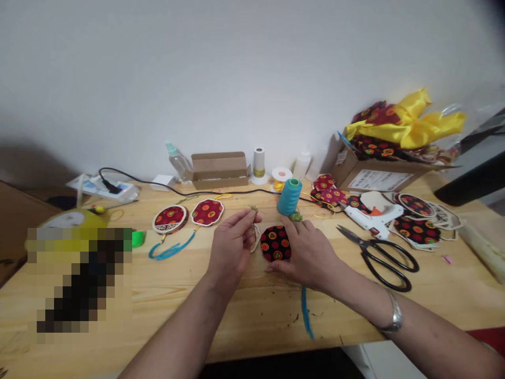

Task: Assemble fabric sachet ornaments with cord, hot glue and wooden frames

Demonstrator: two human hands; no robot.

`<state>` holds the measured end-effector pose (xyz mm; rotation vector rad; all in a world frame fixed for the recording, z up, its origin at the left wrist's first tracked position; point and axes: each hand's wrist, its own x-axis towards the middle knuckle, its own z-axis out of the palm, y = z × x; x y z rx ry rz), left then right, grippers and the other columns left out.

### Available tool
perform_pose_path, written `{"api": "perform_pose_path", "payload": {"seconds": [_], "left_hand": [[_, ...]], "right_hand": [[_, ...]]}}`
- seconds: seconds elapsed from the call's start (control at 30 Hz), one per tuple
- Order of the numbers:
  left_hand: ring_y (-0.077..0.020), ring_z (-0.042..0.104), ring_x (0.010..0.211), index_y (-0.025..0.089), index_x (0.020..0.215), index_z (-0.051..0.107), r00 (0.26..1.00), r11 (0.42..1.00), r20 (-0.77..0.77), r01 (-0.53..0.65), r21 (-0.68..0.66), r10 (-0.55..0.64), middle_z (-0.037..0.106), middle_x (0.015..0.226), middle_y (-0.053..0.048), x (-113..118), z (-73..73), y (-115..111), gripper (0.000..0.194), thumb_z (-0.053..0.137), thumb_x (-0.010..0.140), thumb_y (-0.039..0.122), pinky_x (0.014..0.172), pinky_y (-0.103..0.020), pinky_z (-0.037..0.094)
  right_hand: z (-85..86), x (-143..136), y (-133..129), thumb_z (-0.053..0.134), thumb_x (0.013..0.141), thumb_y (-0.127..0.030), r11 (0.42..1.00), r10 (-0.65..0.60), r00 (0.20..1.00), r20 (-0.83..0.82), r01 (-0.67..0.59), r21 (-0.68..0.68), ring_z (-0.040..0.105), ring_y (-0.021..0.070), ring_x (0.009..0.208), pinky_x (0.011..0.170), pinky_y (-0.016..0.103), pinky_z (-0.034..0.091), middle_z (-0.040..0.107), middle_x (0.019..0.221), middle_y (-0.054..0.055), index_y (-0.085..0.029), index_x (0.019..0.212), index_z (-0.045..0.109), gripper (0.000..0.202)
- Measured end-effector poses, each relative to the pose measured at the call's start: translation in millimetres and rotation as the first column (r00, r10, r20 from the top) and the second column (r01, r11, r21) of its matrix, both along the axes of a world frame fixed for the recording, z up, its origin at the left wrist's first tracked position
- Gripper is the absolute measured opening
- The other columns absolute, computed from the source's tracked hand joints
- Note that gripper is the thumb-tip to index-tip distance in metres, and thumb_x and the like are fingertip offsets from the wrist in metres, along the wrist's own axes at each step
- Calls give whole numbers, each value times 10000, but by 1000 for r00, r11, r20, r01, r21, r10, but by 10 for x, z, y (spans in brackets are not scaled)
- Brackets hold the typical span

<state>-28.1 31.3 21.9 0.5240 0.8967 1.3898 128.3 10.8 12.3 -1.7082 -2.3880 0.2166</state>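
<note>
My left hand point(235, 238) is closed in a pinch on a thin olive-green cord point(253, 208), just above the table. Under its fingers shows part of a pale wooden frame point(255, 239). Over the right side of a black patterned fabric piece point(275, 243) lies my right hand point(310, 250), its thumb stretched away from the fingers along the piece's near edge. Its fingertips are by a small green cord bundle point(295, 216), next to a teal thread cone point(291, 197). A blue tassel point(305, 313) trails out below my right hand; its upper end is hidden.
Black-handled scissors point(379, 255) and a white glue gun point(373, 218) lie at right, beside stacked fabric pieces point(416, 231). Two red ornaments point(170, 218) lie at left. At the back stand an open cardboard box point(220, 171), spools point(259, 166) and a full carton point(379, 176).
</note>
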Motion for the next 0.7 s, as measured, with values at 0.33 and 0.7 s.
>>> {"api": "perform_pose_path", "payload": {"seconds": [0.33, 0.7], "left_hand": [[22, 309, 385, 84, 713, 672, 999, 999, 42, 20, -27, -19, 624, 605, -14, 2, 17, -8, 186, 782, 580, 155, 345, -105, 214], [21, 319, 382, 85, 708, 677, 999, 999, 44, 30, -31, -28, 631, 614, -19, 2, 12, -7, 170, 774, 586, 154, 345, -115, 219]], "right_hand": [[-76, -64, 24, 659, 576, -677, 1000, -2, 1000, 19, 1, 22, 473, 355, 1008, 750, 472, 428, 547, 1126, 175, -150, 1333, 326, 981], [-97, -65, 30, 607, 662, -608, 1000, 10, 1000, 24, -10, 10, 475, 340, 997, 751, 465, 425, 544, 1080, 165, -140, 1314, 345, 844]]}}
